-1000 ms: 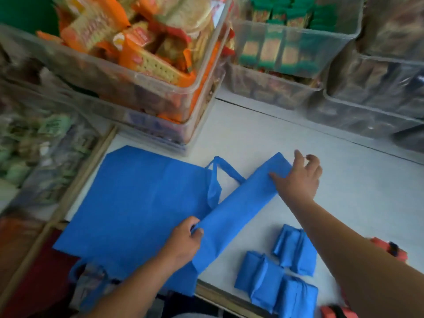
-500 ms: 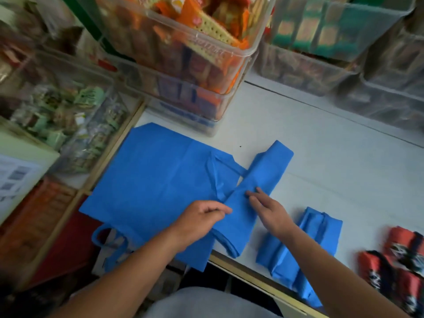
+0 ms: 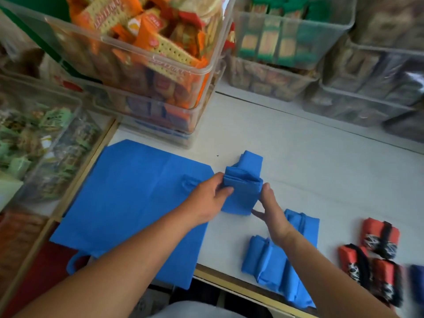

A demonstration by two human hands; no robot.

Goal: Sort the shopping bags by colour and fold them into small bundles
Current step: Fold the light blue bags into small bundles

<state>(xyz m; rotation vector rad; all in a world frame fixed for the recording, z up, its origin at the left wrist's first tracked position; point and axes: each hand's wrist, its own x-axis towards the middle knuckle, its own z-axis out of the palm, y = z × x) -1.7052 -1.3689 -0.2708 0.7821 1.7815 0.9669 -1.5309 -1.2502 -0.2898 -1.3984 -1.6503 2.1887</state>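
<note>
A blue shopping bag, folded into a thick strip (image 3: 243,187), lies on the white counter (image 3: 321,171) with its near end rolled up. My left hand (image 3: 210,198) pinches the roll's left side. My right hand (image 3: 267,204) grips its right side, thumb below and fingers against the edge. A flat blue bag (image 3: 137,198) is spread out at the left, under my left forearm, and hangs over the counter's front edge. Several folded blue bundles (image 3: 273,260) lie near the front edge, partly hidden by my right forearm. Red and black bundles (image 3: 371,255) lie at the right.
Clear plastic bins of orange snack packs (image 3: 146,65) stand stacked behind the flat bag. More clear bins (image 3: 286,42) line the back of the counter. A glass case with green packets (image 3: 34,138) lies at the left. A dark blue bundle (image 3: 416,281) shows at the right edge.
The long blue strip has been rolled up from its near end into a shorter, thicker piece. Both hands moved from pressing on the strip to holding the roll's two sides.
</note>
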